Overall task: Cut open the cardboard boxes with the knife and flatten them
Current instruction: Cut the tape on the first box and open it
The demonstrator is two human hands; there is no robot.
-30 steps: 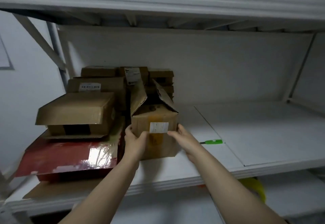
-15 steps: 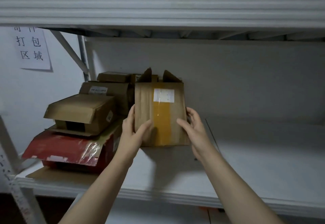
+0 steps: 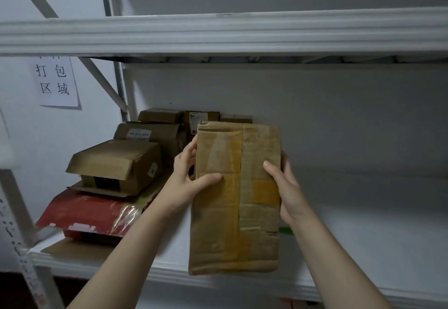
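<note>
Head view: your left hand (image 3: 186,182) grips the box (image 3: 232,223) by its left edge, with the thumb (image 3: 209,178) laid flat across the front face and the fingers curled round behind. Your right hand (image 3: 288,187) grips the right edge the same way: its thumb (image 3: 271,170) presses on the front and the other fingers are hidden behind the cardboard. Both hands sit on the upper half.

The box stands upright between your hands, its broad taped face towards you. A yellowish tape strip (image 3: 238,187) runs down the middle of that face, which is shut, so nothing inside shows. Behind the box is the white shelf (image 3: 363,248), and the box's lower edge overlaps the shelf's front lip.

Just right of the box, below your right hand, a green sliver (image 3: 286,230) lies on the shelf; too little shows to name it.

Left of the box lies a pile. An open carton (image 3: 114,165), with its flaps spread and its inside dark, rests on a red package (image 3: 84,214). Closed cartons (image 3: 150,134) are stacked behind it. Further left, a paper sign (image 3: 57,83) hangs on the wall.
</note>
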